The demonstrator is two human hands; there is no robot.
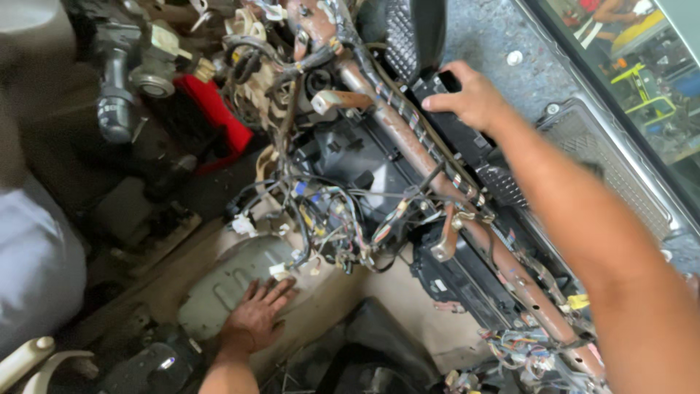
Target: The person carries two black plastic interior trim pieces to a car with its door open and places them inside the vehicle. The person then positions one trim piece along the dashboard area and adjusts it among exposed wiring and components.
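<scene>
Bracing: my left hand (255, 317) lies flat, fingers spread wide, palm down on the dull grey stamped-metal floor hump (219, 288) at seven o'clock; it holds nothing, and I judge it is there to carry my weight as I lean in.
Reaching: my right hand (467, 95) is stretched to one o'clock, fingers curled narrow over the top edge of the black ribbed plastic housing (456, 135); the thumb side is hidden, so I cannot tell how firmly it grips.
Housing position: it sits just behind the rusty brown steel cross-beam tube (437, 182), which runs from twelve o'clock down to five o'clock.
Wiring: a tangled bundle of multicoloured wires with small connectors (335, 219) hangs loose near the centre, draped off the beam because no panel covers or supports it.
Left side: a red plastic block (215, 117) at ten o'clock lies beside the grey steering-column stalk assembly (120, 80).
Edge: the glass windscreen (642, 80) borders the scene at two o'clock.
</scene>
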